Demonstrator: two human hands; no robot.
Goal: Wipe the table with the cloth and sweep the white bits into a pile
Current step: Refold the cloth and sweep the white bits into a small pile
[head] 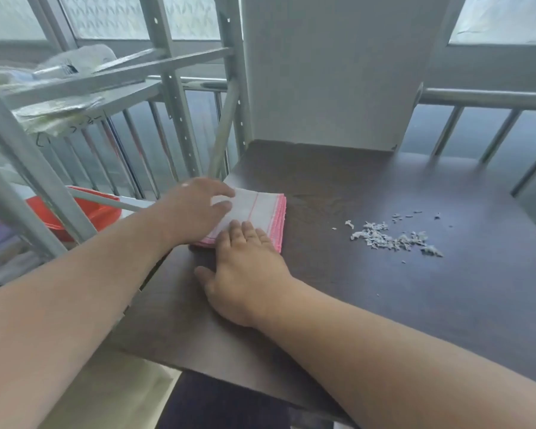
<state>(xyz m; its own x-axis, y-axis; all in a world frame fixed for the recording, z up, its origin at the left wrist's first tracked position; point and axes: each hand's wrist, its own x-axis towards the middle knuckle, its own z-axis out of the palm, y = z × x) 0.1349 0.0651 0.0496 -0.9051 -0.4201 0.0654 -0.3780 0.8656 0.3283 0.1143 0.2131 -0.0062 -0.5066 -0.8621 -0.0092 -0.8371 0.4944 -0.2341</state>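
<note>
A dark brown desk (pixel 384 305) fills the centre and right of the frame, its left edge running diagonally from the upper middle down toward the bottom centre. A folded white cloth (pixel 257 209) with pink borders lies near that left edge, left of centre in the frame. The left hand (pixel 195 209) reaches in from the lower left and rests on the cloth's left part, fingers relaxed and slightly bent, thumb and forefinger touching the fabric without a clear pinch. The right hand (pixel 248 274) comes in from the lower right and lies flat, fingers straight and close together, fingertips pressing the cloth's near edge while the palm sits on the desk. The white bits (pixel 390 236) lie in a loose scatter right of centre, well apart from the cloth, with bare desk surface between them and more bare surface toward the bottom right. A white board (pixel 331 72) stands upright at the desk's far edge. Grey metal shelving (pixel 174 97) and a red basin (pixel 99 212) sit at the left, just beyond the desk's left edge.
</note>
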